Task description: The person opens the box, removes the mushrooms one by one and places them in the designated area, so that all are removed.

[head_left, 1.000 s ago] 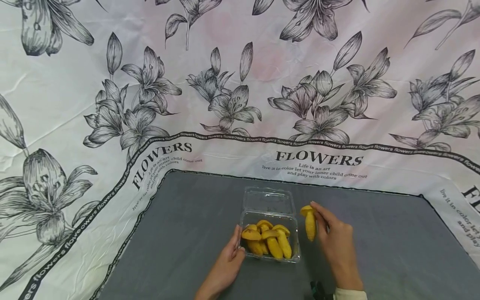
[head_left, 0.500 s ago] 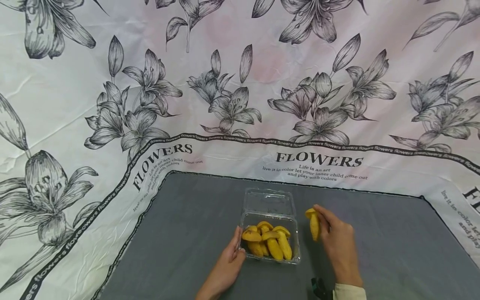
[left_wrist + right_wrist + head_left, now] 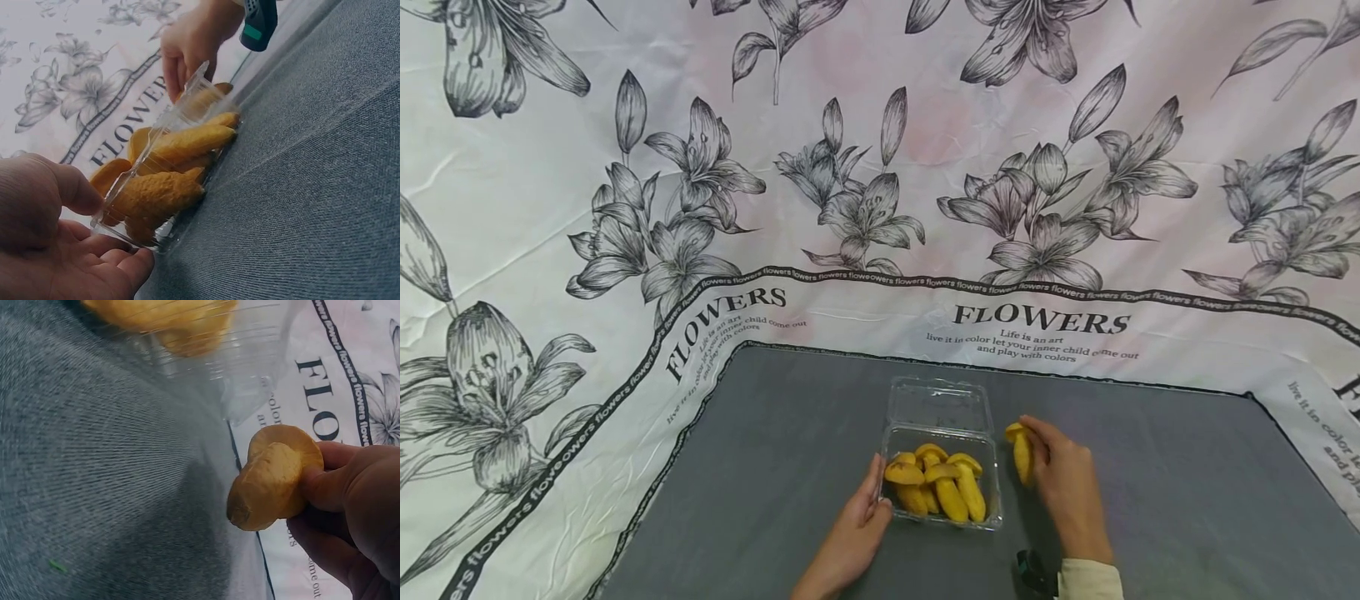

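Observation:
A clear plastic clamshell box (image 3: 992, 506) stands on the grey surface, its lid (image 3: 938, 408) folded back on the far side. Several yellow mushrooms (image 3: 951, 498) lie in it, caps toward the far side. My left hand (image 3: 852, 529) grips the box's left wall, thumb at the rim and fingers along the outside, as the left wrist view shows. Just right of the box, my right hand (image 3: 1069, 492) pinches a single yellow mushroom (image 3: 265, 487) by its cap between thumb and fingers. Its stem points down toward the surface in the head view.
A grey cloth surface (image 3: 775, 467) spreads around the box. Behind and left hangs a white sheet (image 3: 865, 317) printed with lilies and lettering. A dark wrist device (image 3: 1032, 571) sits by the right sleeve (image 3: 1090, 579). A small green speck (image 3: 58, 565) lies on the cloth.
My right hand, with the mushroom, shifted slightly right, then back left and a little nearer to me. The left hand and the box have stayed in place.

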The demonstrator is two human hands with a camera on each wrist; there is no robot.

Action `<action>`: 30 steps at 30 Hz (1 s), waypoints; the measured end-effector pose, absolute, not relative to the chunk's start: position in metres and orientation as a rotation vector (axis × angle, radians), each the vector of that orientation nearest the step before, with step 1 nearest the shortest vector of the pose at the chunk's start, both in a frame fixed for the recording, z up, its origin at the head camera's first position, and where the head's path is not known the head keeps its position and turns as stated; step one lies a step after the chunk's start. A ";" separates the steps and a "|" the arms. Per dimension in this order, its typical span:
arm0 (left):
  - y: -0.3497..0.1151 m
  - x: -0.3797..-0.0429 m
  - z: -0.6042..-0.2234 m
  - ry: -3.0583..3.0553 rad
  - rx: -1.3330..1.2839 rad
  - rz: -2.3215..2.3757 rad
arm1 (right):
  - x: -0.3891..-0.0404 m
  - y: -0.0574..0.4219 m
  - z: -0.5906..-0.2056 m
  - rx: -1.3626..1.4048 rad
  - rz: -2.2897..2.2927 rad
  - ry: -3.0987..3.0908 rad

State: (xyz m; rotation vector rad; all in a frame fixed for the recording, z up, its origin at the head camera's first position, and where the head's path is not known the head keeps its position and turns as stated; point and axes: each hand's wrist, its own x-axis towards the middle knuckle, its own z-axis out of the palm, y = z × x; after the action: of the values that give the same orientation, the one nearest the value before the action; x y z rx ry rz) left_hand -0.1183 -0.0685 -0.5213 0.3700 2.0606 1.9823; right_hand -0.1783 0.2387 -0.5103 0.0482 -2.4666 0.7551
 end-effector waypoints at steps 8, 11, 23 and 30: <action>-0.068 -0.118 -0.520 2.059 0.359 1.988 | -0.180 0.238 -0.514 0.068 0.768 -2.502; -0.069 -0.118 -0.520 2.055 0.366 1.998 | -0.181 0.238 -0.514 0.082 0.776 -2.500; -0.068 -0.118 -0.521 2.056 0.364 1.986 | -0.181 0.240 -0.520 0.080 0.812 -2.545; -0.068 -0.118 -0.522 2.046 0.358 1.992 | -0.181 0.242 -0.518 0.081 0.804 -2.547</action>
State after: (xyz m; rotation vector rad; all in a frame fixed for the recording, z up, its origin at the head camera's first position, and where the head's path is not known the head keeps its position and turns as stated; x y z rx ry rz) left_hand -0.1182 -0.0676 -0.5216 0.3577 2.0460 1.9921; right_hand -0.1807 0.2415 -0.5181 0.0812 -2.5475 0.8038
